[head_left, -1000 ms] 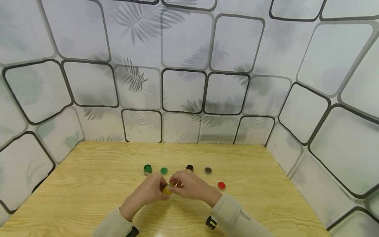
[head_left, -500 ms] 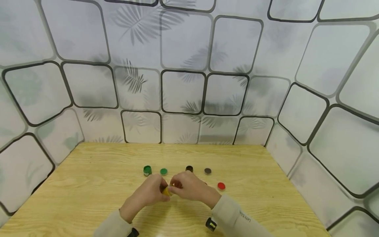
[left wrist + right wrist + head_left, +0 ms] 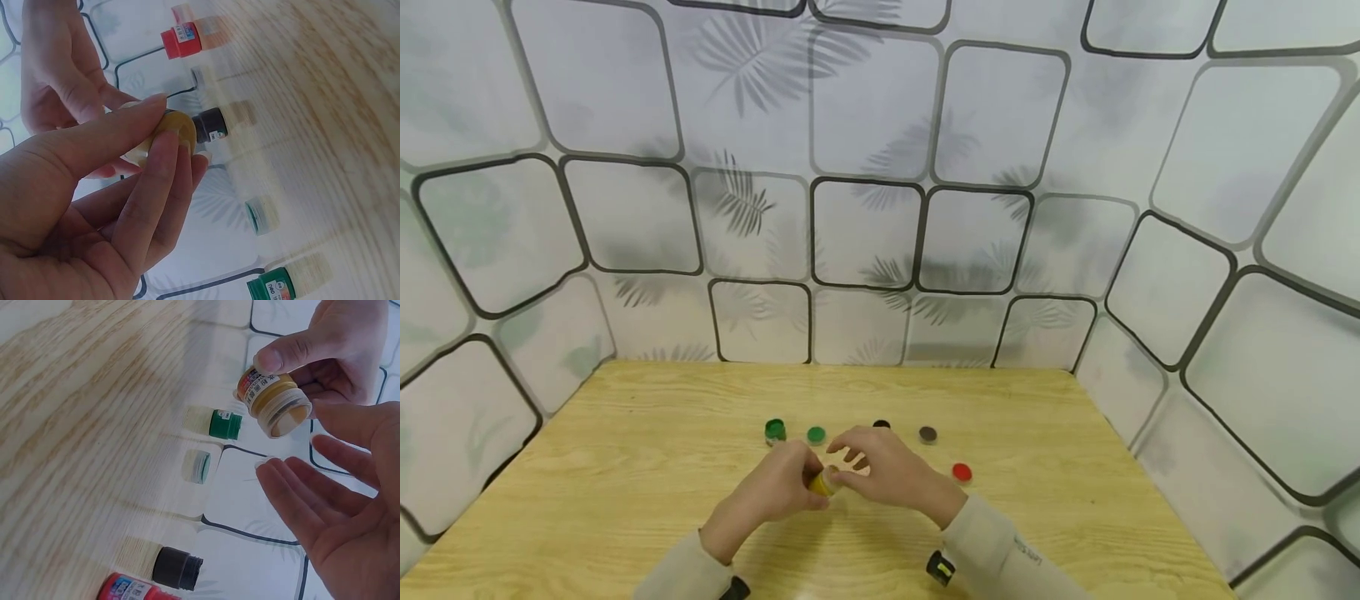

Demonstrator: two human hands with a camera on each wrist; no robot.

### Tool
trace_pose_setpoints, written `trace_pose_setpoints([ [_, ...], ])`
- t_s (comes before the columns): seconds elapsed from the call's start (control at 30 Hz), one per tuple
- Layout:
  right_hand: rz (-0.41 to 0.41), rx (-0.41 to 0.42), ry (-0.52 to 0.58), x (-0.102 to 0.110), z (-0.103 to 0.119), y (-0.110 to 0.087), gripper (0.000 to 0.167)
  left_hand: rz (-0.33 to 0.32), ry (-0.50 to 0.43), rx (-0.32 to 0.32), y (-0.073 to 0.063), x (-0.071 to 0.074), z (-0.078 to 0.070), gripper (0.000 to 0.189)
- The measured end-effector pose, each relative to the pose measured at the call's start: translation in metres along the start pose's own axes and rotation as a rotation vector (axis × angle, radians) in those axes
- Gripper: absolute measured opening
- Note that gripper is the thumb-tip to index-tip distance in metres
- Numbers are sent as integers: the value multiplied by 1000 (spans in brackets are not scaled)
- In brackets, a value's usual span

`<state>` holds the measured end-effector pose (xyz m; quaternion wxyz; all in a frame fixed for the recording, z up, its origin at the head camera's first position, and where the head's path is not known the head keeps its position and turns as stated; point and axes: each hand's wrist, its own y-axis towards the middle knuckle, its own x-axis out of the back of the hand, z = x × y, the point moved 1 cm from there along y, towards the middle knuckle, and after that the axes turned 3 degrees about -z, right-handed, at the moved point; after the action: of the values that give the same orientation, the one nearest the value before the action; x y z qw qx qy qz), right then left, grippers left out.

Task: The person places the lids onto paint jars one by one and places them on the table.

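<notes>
My left hand [image 3: 784,482] grips a small yellow paint jar [image 3: 257,389] by its base, thumb on one side and fingers on the other. A clear screw lid [image 3: 286,417] sits on the jar's mouth, tilted toward my right hand [image 3: 891,473]. The fingers of that hand are spread and relaxed, with the thumb tip right by the lid's rim in the right wrist view. From the left wrist view, the jar's round yellow bottom [image 3: 181,128] shows between the left fingertips.
On the wooden table [image 3: 647,467] stand open paint jars: green [image 3: 775,432], black [image 3: 176,569] and red [image 3: 181,40]. Near them lie a green lid [image 3: 816,435], a dark lid [image 3: 928,434] and a red lid [image 3: 962,472]. Patterned panels [image 3: 865,225] rise behind.
The right fingers, earlier bent at the jar's lid, have spread away from it, and that hand has shifted slightly right. The left hand keeps its grip on the yellow paint jar.
</notes>
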<state>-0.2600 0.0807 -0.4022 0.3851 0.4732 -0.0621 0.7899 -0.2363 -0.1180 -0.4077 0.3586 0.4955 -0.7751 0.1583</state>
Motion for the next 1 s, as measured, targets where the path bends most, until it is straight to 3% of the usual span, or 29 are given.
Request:
trace_pose_setpoints([
  [0.47,34,107,55,0,0,-1,22,-25,4,-30,1,0,-3,15],
  [1.0,31,83,66,-2,-3,0,22,-33,6,-28,0,0,-4,15],
])
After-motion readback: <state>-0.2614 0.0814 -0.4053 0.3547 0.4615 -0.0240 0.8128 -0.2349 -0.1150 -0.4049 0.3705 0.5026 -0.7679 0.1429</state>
